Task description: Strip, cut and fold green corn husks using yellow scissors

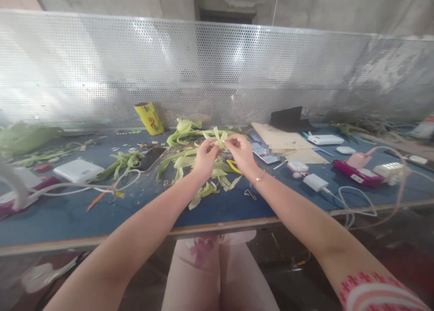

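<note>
A small bundle of pale green leaf strips (220, 140) is held up between my hands, over the middle of the blue table. My left hand (207, 155) pinches it from the left, and my right hand (240, 152) grips its right side with the fingertips. The two hands are close together. Below and around them lie loose green leaves (185, 162), with more leaves (185, 131) behind. A yellow curved item (233, 167) sits just under my right hand.
A phone (151, 159) and a yellow can (149, 118) stand or lie to the left. Cardboard sheets (281, 137), a white charger (315, 182), cables and a purple power strip (359, 173) are on the right. A perforated metal screen (135, 71) rises behind the table (135, 216).
</note>
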A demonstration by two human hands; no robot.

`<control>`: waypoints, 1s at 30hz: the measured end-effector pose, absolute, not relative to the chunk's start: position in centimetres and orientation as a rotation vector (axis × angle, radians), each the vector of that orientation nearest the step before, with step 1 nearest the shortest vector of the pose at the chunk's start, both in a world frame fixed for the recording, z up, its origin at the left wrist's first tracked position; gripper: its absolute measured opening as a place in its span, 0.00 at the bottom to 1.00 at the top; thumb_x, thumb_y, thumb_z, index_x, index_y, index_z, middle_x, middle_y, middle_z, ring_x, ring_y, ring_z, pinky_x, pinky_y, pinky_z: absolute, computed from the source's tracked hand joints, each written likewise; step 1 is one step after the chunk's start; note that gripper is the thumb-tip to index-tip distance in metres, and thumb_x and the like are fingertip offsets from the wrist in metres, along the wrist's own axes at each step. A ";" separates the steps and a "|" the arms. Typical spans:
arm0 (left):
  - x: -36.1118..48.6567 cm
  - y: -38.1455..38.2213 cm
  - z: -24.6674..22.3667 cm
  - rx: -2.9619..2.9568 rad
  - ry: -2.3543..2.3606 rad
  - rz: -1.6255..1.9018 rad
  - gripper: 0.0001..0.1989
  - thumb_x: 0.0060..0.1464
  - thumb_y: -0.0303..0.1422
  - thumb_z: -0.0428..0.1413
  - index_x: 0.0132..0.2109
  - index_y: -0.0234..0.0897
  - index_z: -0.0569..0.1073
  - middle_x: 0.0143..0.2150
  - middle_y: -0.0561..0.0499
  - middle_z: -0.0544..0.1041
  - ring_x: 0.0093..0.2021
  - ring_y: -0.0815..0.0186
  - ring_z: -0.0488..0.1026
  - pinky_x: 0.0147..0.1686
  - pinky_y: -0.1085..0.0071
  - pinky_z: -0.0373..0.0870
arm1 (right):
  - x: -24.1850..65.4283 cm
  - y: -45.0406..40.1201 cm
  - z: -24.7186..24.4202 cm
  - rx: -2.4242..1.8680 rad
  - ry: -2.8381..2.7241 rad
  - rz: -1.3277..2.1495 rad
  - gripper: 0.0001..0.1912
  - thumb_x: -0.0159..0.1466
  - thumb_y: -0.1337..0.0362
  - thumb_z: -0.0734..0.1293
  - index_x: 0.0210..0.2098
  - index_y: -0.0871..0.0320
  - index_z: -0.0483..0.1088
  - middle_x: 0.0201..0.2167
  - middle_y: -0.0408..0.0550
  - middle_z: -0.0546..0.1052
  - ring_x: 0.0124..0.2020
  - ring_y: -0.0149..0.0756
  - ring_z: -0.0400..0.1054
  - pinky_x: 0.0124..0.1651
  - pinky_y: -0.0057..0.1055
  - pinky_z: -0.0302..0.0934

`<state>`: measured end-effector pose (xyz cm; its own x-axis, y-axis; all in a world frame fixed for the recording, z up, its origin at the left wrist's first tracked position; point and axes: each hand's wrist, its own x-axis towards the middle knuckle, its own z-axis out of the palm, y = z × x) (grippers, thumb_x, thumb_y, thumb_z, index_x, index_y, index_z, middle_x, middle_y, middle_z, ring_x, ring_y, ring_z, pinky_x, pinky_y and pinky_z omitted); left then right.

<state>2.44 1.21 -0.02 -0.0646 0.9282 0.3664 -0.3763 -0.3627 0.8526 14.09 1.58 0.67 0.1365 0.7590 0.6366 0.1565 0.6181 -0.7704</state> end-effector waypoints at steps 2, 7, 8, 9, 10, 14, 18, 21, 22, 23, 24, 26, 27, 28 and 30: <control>2.5 0.8 0.2 1.199 0.696 1.643 0.16 0.45 0.25 0.56 0.43 0.41 0.70 0.31 0.55 0.72 0.30 0.73 0.69 0.39 0.70 0.68 | 14.1 1.6 0.6 -0.843 -1.398 0.508 0.07 0.54 0.60 0.67 0.29 0.57 0.68 0.32 0.46 0.73 0.30 0.32 0.66 0.36 0.33 0.62; 2.5 -0.1 0.7 1.364 0.734 1.683 0.14 0.47 0.25 0.55 0.42 0.42 0.67 0.34 0.53 0.72 0.32 0.71 0.71 0.38 0.70 0.68 | 13.9 1.6 0.7 -0.837 -1.373 0.502 0.07 0.54 0.60 0.68 0.28 0.57 0.67 0.29 0.45 0.73 0.31 0.33 0.67 0.38 0.33 0.62; 2.5 -0.2 0.8 1.368 0.747 1.699 0.14 0.47 0.25 0.55 0.42 0.42 0.66 0.34 0.53 0.72 0.31 0.71 0.70 0.37 0.70 0.68 | 13.8 1.6 0.7 -0.838 -1.370 0.504 0.07 0.54 0.60 0.68 0.28 0.57 0.67 0.29 0.45 0.73 0.31 0.33 0.67 0.38 0.33 0.62; 2.5 -0.3 0.8 1.359 0.757 1.715 0.15 0.46 0.25 0.56 0.42 0.42 0.64 0.33 0.54 0.71 0.30 0.72 0.70 0.37 0.70 0.68 | 13.8 1.6 0.7 -0.836 -1.372 0.506 0.07 0.54 0.60 0.68 0.28 0.57 0.67 0.29 0.45 0.73 0.31 0.32 0.66 0.38 0.32 0.62; 2.5 -0.3 0.8 1.342 0.765 1.730 0.17 0.46 0.25 0.56 0.43 0.42 0.63 0.33 0.55 0.70 0.29 0.72 0.70 0.36 0.71 0.68 | 13.8 1.6 0.7 -0.832 -1.378 0.507 0.07 0.54 0.60 0.67 0.28 0.57 0.67 0.29 0.45 0.73 0.31 0.32 0.66 0.38 0.32 0.62; 2.4 -0.1 0.7 1.386 0.770 1.756 0.17 0.45 0.25 0.57 0.42 0.42 0.63 0.32 0.56 0.70 0.28 0.74 0.69 0.36 0.72 0.68 | 14.0 1.6 0.7 -0.812 -1.425 0.459 0.06 0.55 0.62 0.67 0.31 0.57 0.68 0.31 0.45 0.72 0.32 0.32 0.66 0.38 0.32 0.61; 2.0 0.4 0.5 1.606 0.833 1.700 0.10 0.47 0.24 0.53 0.37 0.39 0.72 0.38 0.51 0.73 0.31 0.71 0.69 0.37 0.71 0.68 | 14.1 1.5 0.7 -0.797 -1.454 0.393 0.05 0.55 0.64 0.66 0.31 0.56 0.68 0.32 0.45 0.71 0.34 0.33 0.66 0.38 0.32 0.61; 1.7 0.7 0.4 1.631 0.879 1.705 0.12 0.45 0.22 0.52 0.35 0.39 0.76 0.38 0.50 0.74 0.34 0.68 0.70 0.39 0.69 0.68 | 14.1 1.5 0.7 -0.795 -1.422 0.459 0.06 0.53 0.65 0.66 0.32 0.56 0.67 0.31 0.45 0.71 0.33 0.32 0.66 0.37 0.31 0.62; 1.7 0.7 0.4 1.608 0.882 1.712 0.12 0.44 0.22 0.52 0.34 0.38 0.77 0.38 0.49 0.75 0.34 0.68 0.70 0.39 0.69 0.68 | 14.1 1.5 0.7 -0.797 -1.412 0.493 0.07 0.53 0.66 0.67 0.32 0.56 0.66 0.31 0.44 0.71 0.32 0.32 0.66 0.37 0.31 0.62; 1.7 0.8 0.4 1.580 0.879 1.714 0.12 0.44 0.22 0.53 0.34 0.38 0.77 0.38 0.49 0.75 0.34 0.68 0.70 0.39 0.69 0.68 | 14.1 1.5 0.8 -0.798 -1.405 0.527 0.08 0.52 0.66 0.67 0.33 0.56 0.66 0.31 0.44 0.71 0.32 0.32 0.66 0.37 0.31 0.62; 1.7 0.8 0.4 1.551 0.871 1.707 0.12 0.43 0.22 0.53 0.34 0.38 0.77 0.37 0.50 0.75 0.33 0.68 0.70 0.39 0.68 0.69 | 14.1 1.4 0.9 -0.795 -1.399 0.557 0.09 0.52 0.65 0.67 0.33 0.56 0.66 0.32 0.44 0.72 0.32 0.32 0.67 0.37 0.31 0.63; 1.8 1.0 0.4 1.492 0.844 1.685 0.11 0.43 0.22 0.52 0.33 0.38 0.77 0.35 0.51 0.75 0.32 0.68 0.71 0.39 0.68 0.69 | 14.3 1.3 1.1 -0.776 -1.385 0.605 0.09 0.52 0.65 0.66 0.34 0.56 0.65 0.33 0.45 0.72 0.34 0.32 0.68 0.39 0.32 0.63; 1.8 1.0 0.4 1.458 0.824 1.677 0.11 0.43 0.23 0.52 0.32 0.38 0.76 0.34 0.51 0.75 0.31 0.69 0.71 0.39 0.68 0.70 | 14.4 1.3 1.2 -0.763 -1.379 0.620 0.09 0.53 0.65 0.66 0.35 0.56 0.66 0.33 0.45 0.73 0.35 0.33 0.68 0.40 0.33 0.63; 1.8 1.1 0.4 1.417 0.802 1.672 0.10 0.43 0.23 0.53 0.32 0.38 0.76 0.34 0.52 0.75 0.31 0.69 0.71 0.39 0.68 0.70 | 14.5 1.3 1.4 -0.750 -1.371 0.628 0.09 0.53 0.64 0.66 0.34 0.56 0.66 0.33 0.45 0.73 0.36 0.33 0.69 0.41 0.33 0.63; 1.8 1.2 0.5 1.333 0.761 1.658 0.08 0.41 0.24 0.54 0.30 0.37 0.75 0.32 0.53 0.75 0.30 0.70 0.70 0.39 0.69 0.70 | 14.7 1.3 1.5 -0.732 -1.360 0.635 0.07 0.54 0.63 0.66 0.33 0.56 0.67 0.32 0.45 0.74 0.35 0.33 0.69 0.42 0.34 0.64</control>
<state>1.80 1.20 0.51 -0.0660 0.8918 0.4475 -0.2418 -0.4494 0.8600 14.71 1.34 1.52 0.1120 0.7709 0.6271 0.0141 0.6298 -0.7767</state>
